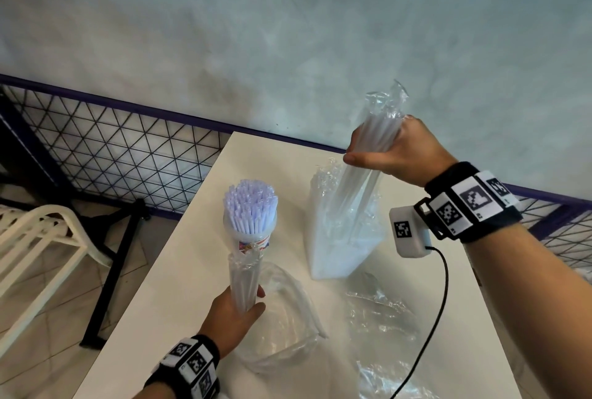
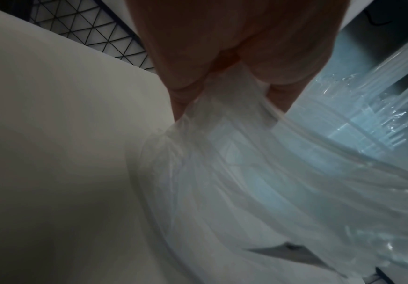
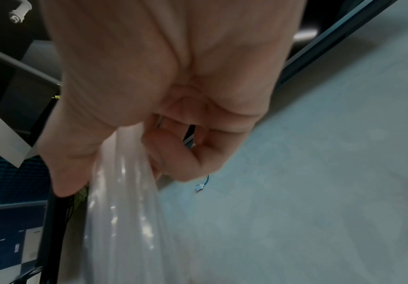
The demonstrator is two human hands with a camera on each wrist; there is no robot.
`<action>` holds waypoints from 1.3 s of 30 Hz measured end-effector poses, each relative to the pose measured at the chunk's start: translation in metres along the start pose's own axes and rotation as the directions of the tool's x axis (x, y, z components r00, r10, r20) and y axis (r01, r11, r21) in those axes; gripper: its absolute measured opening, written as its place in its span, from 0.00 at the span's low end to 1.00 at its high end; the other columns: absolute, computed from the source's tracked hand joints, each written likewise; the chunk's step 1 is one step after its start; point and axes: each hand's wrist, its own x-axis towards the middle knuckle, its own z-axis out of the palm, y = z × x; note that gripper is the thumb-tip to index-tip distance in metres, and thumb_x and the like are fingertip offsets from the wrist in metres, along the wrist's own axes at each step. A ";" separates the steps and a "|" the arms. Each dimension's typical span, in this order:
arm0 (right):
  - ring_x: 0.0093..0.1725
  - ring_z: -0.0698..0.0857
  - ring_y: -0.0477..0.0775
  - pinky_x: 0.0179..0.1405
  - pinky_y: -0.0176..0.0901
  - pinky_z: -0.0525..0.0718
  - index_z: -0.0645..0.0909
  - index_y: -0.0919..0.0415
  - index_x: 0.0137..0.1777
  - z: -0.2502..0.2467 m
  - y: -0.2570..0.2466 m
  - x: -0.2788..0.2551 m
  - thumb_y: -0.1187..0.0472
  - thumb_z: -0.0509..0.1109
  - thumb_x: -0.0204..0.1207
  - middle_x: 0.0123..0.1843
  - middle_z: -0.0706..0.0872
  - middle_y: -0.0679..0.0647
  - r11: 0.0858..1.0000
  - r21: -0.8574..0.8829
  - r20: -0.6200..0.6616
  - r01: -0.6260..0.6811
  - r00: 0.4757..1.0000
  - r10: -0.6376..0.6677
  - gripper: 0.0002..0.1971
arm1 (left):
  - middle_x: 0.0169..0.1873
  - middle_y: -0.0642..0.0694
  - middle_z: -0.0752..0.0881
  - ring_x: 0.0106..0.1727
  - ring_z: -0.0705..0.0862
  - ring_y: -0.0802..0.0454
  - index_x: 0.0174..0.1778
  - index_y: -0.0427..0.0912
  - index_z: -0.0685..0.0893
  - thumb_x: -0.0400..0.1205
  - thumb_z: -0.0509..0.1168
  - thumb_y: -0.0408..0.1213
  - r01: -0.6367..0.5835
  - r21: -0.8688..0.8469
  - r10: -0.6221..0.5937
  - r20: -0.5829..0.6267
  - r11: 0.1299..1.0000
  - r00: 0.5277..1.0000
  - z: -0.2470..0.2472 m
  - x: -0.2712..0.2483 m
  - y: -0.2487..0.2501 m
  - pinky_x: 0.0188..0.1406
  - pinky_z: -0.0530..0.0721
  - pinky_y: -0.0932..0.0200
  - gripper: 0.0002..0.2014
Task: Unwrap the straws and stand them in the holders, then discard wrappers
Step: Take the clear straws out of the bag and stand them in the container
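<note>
left grip: the left hand is curled round the lower part of a wrapped straw bundle, held upright just in front of the round holder; in the left wrist view fingers pinch gathered film
right grip: the right hand is wrapped round a second wrapped bundle, thumb and fingers closed on it, its crinkled top sticking up above the fist and its lower end reaching down into the clear square holder
straws: unwrapped white straws stand packed upright in the round holder on the desk
wrappers: loose clear wrappers lie on the desk near the left hand, more film to the right
handling: the bundles look light; the straws are likely stiff along their length but easy to crush or kink, so a grip round the middle should stay gentle; the film looks thin, slippery and soft, best taken at a bunched end
hard to make out: whether either wrapper is open at any end; how many straws are in the square holder, since clear film and clear walls blend; both wrist views are dim and blurred; the label on the round holder is unreadable
</note>
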 end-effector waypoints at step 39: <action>0.35 0.89 0.46 0.38 0.40 0.86 0.90 0.54 0.43 0.058 0.048 -0.027 0.57 0.87 0.61 0.39 0.92 0.46 0.979 0.003 0.192 -0.202 0.961 0.198 0.12 | 0.43 0.48 0.89 0.44 0.86 0.50 0.45 0.49 0.86 0.75 0.73 0.31 0.015 0.039 -0.013 -0.051 0.999 0.999 0.009 -0.003 0.017 0.39 0.78 0.68 0.08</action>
